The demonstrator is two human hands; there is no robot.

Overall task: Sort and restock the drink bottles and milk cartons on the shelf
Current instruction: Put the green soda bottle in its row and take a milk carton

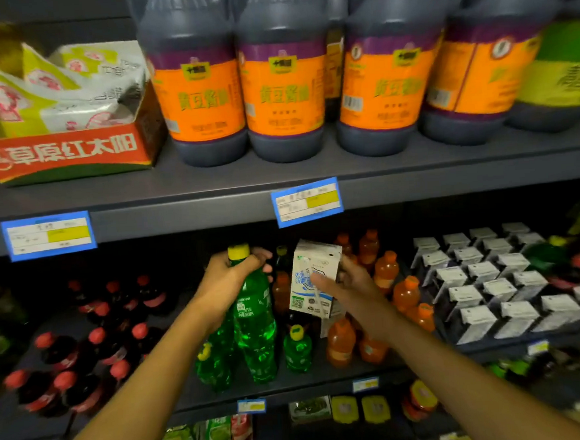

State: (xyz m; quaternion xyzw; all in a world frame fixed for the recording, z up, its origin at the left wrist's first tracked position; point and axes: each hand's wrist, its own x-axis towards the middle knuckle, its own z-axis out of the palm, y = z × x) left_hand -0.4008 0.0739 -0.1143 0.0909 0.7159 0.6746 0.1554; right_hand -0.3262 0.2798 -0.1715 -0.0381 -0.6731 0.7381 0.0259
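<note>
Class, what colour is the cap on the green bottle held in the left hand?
Yellow cap, seen best in the head view.

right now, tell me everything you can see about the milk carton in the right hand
The small white cardboard milk carton is a box with blue and white printing, a QR code low on its front and a flat folded top. It is held tilted in mid-air in front of the middle shelf, above the orange drink bottles. The right hand grips it, thumb across the front, fingers behind.
</note>
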